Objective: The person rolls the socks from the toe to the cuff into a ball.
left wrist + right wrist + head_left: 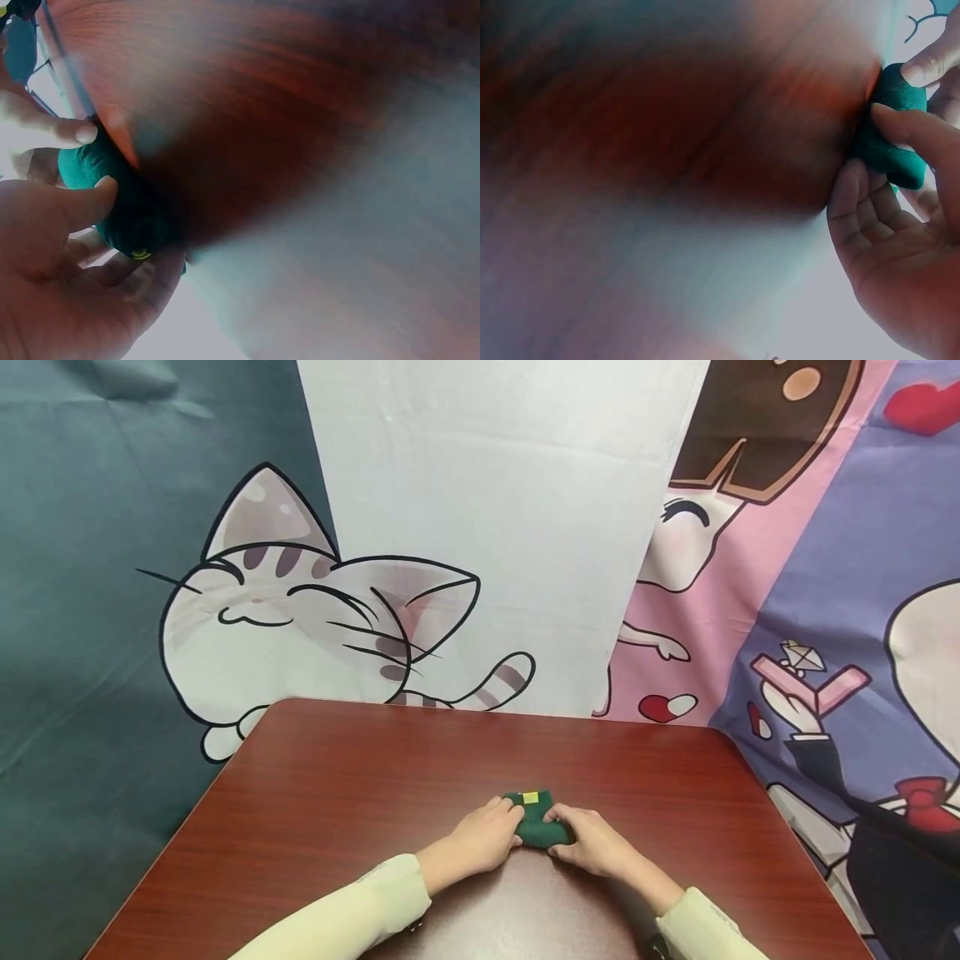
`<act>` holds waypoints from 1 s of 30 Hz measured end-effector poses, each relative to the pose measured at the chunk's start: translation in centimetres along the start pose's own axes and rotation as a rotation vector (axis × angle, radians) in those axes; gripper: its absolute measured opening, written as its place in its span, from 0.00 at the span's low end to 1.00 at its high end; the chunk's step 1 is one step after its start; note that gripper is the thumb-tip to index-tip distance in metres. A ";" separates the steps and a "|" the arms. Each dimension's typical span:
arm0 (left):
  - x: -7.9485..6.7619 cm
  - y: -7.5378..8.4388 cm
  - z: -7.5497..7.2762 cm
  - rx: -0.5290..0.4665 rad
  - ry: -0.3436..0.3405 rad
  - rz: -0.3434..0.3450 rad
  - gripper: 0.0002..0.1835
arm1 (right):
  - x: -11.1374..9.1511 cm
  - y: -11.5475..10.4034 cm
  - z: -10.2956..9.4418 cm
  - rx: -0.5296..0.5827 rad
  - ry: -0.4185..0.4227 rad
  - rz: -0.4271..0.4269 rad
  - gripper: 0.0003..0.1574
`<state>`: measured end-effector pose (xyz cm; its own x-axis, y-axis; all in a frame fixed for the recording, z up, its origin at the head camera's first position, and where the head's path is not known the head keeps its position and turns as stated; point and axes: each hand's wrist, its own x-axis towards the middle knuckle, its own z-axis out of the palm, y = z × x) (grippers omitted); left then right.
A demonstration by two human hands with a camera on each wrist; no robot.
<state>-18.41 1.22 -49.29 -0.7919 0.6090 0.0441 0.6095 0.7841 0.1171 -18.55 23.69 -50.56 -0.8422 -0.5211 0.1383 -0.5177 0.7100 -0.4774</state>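
Observation:
A piece of dark green cloth (543,833) lies on the table, its near part a thick roll and its far part flat with a small yellow patch (530,797). My left hand (486,837) grips the left end of the roll, thumb on the near side and fingers over the top. At the other end my right hand (594,843) holds it between thumb and curled fingers. In the left wrist view both thumbs press on the green roll (124,199). The right wrist view shows the same roll (889,146) pinched close to the tabletop.
The reddish-brown wooden table (360,768) has rounded far corners and a glossy near part. Behind it hangs a cartoon backdrop (480,485) with a cat, reaching down to the table's far edge. Pale sleeves (360,906) cover both forearms.

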 end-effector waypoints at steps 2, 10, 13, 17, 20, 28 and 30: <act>-0.1 -0.1 -0.1 -0.026 -0.012 -0.011 0.13 | -0.1 0.0 0.1 -0.003 0.018 -0.010 0.21; -0.7 -1.1 -0.1 -0.116 -0.029 -0.021 0.16 | -0.5 -0.1 0.3 0.006 0.052 -0.073 0.15; -0.9 -1.3 0.0 -0.125 -0.022 -0.016 0.18 | -0.5 -0.1 0.2 0.011 0.035 -0.078 0.14; -1.0 -1.4 0.0 -0.115 -0.015 -0.008 0.19 | -0.3 -0.2 0.0 0.027 0.003 -0.065 0.13; -1.0 -1.4 0.0 -0.099 -0.010 -0.007 0.18 | -0.2 -0.2 -0.1 0.042 -0.017 -0.050 0.14; -0.9 -1.3 -0.1 -0.065 0.006 0.012 0.16 | 0.0 -0.3 -0.2 0.059 0.000 -0.027 0.20; -0.8 -1.4 0.0 -0.084 0.009 0.002 0.16 | 0.0 -0.4 -0.1 0.052 0.017 -0.044 0.23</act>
<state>-18.60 -0.38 -49.46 -0.7914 0.6090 0.0529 0.6059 0.7700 0.1998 -18.38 23.45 -50.26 -0.8218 -0.5423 0.1749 -0.5457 0.6609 -0.5152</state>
